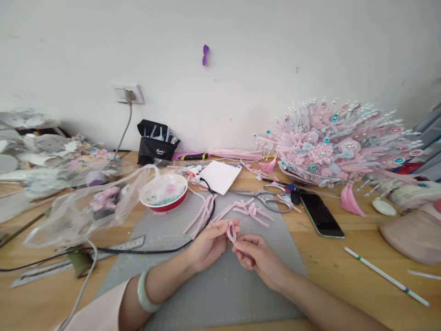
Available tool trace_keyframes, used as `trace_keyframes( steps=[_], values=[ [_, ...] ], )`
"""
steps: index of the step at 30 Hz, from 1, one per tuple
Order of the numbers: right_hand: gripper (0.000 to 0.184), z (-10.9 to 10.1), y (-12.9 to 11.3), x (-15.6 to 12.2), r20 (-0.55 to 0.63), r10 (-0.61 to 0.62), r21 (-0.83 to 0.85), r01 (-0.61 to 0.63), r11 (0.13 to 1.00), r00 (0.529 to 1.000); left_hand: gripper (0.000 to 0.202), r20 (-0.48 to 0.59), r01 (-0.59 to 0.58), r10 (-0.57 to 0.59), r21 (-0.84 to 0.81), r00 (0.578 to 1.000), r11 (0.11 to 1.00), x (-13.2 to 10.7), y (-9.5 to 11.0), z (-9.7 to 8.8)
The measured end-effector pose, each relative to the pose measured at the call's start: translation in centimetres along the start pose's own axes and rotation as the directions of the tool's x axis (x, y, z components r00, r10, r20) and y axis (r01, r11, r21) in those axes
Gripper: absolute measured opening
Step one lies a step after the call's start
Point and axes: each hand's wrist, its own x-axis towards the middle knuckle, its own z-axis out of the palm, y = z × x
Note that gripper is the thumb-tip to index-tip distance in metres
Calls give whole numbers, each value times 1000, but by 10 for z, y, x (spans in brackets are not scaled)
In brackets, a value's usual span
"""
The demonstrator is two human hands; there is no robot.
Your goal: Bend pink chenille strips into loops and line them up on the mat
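Note:
Over the grey cutting mat (220,294), both hands pinch a small pink pipe cleaner (233,238) bent into a pointed loop. My left hand (211,242), with a pale green bangle (145,292) on its wrist, grips the loop's upper left side between thumb and fingers. The loop's lower end sits in the fingertips of my right hand (259,253). Just beyond the hands lie loose pink pipe cleaner strips (203,212) and a twisted pink pipe cleaner piece (253,210). Large scissors (268,200) rest behind that piece.
A red-rimmed bowl (168,207) of beads and a plastic bag (117,197) stand left. A black cable (148,252) crosses the mat. At right are a phone (322,214), a white stick (386,276) and a large pink beaded headdress (330,147). A black pouch (156,149) stands by the wall.

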Motion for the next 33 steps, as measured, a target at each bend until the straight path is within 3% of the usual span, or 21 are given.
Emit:
trace_keyframes(
  steps=[8, 25, 33],
  values=[
    [23, 0, 0, 0, -25, -17, -52, 15, 999, 1000, 22, -46, -56, 60, 84, 997, 995, -1, 3, 3],
    [21, -2, -1, 2, -33, -67, -86, 64, 994, 997, 10, -173, -101, 96, -21, 980, 995, -2, -4, 5],
    [27, -4, -2, 3, -113, -89, -101, 78, 992, 990, 19, -169, -147, 155, 57, 973, 987, 2, -4, 1]
  ],
)
